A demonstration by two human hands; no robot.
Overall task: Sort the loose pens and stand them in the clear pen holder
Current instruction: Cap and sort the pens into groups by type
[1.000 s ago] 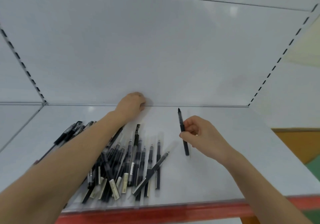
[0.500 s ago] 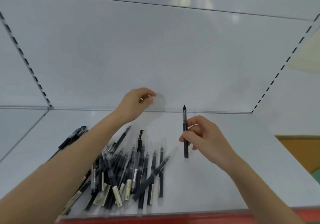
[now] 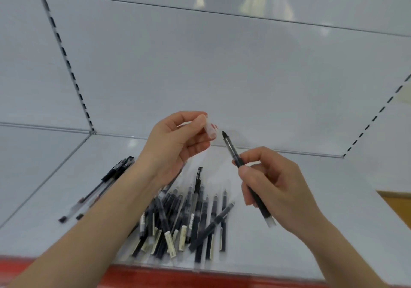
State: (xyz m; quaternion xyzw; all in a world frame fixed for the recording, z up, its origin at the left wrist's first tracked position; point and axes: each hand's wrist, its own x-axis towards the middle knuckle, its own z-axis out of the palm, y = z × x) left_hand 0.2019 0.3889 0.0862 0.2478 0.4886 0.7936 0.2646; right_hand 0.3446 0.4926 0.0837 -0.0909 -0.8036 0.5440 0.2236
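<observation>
Black slim pen (image 3: 232, 152) gripped in right hand (image 3: 273, 189) aims at clear plastic piece (image 3: 210, 129) pinched by left hand (image 3: 175, 145) above pen heap (image 3: 189, 218); next, probably: align, insert.

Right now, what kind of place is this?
Probably a shop's stationery display: a white metal shelf with slotted uprights, a red front edge, and a pile of black pens with labels on them.
</observation>
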